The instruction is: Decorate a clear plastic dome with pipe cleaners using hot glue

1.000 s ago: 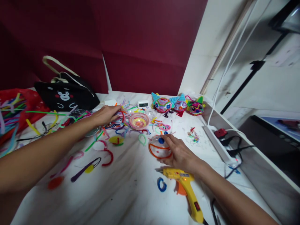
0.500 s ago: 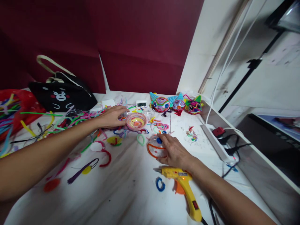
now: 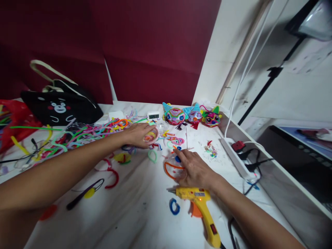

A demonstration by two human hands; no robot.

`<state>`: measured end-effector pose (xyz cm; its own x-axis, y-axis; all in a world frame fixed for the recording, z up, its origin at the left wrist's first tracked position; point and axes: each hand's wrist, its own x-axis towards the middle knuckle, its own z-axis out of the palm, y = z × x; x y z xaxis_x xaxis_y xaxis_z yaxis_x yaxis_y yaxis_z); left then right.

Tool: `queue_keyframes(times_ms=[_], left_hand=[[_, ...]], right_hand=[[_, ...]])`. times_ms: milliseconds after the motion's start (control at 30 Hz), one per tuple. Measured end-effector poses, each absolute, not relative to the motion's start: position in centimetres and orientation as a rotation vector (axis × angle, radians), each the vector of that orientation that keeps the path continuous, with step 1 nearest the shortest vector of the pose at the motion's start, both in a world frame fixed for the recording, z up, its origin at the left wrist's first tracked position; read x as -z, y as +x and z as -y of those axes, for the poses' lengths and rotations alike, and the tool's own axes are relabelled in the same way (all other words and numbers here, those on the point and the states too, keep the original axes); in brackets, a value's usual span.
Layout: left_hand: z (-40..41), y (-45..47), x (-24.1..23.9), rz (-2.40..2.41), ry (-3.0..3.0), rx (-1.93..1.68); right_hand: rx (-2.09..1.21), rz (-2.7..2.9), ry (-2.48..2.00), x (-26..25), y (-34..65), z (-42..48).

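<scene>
My left hand (image 3: 138, 134) is closed round a small bowl-like piece (image 3: 151, 136) ringed in pink and yellow, its fingers covering the left part and rim. Lower right, my right hand (image 3: 195, 168) curls over a clear plastic ball (image 3: 169, 168) bearing an orange pipe-cleaner curve and a blue round piece. The ball stays on the table, its right side hidden by the fingers. Just below that hand lies a yellow glue gun (image 3: 194, 196), nozzle to the left. A blue pipe-cleaner loop (image 3: 174, 206) sits beside it.
Several decorated animal-face balls (image 3: 175, 116) stand at the back, near a small digital clock (image 3: 153, 115). Loose pipe cleaners (image 3: 77, 136) spread across the left, by a black bag (image 3: 61, 107). A power strip (image 3: 236, 157) with cables runs along the right edge.
My left hand has moved right onto the ringed bowl, now covering part of it and tilting it. My right hand stays on the clear ball. The whole view has shifted slightly.
</scene>
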<state>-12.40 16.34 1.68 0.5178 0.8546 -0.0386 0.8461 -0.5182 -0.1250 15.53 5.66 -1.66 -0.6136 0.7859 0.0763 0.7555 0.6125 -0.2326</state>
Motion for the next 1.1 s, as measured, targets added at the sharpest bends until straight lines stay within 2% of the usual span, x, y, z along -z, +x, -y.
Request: queue_keyframes(times_ms=[367, 700, 833, 1000, 1100], left_hand=[[-16.6, -15.0, -5.4, 1.915, -2.702, 0.281], [-11.5, -17.9, -1.7, 1.274, -2.79, 0.086], [-11.7, -18.6, -1.4, 1.275, -2.825, -0.033], [-13.9, -16.3, -3.5, 1.207, -2.971, -0.105], [-16.2, -14.1, -4.0, 1.388, -2.875, -0.072]], right_hand=[[-0.279, 2.68, -1.301, 1.5, 15.5, -5.5], [-0.288, 2.69, -1.314, 1.3, 15.4, -5.4], [-0.286, 2.708, -1.332, 1.1, 15.2, -5.3], [-0.298, 2.715, -1.354, 0.9, 15.1, -5.2], [-0.316, 2.698, -1.339, 0.8, 15.1, -5.1]])
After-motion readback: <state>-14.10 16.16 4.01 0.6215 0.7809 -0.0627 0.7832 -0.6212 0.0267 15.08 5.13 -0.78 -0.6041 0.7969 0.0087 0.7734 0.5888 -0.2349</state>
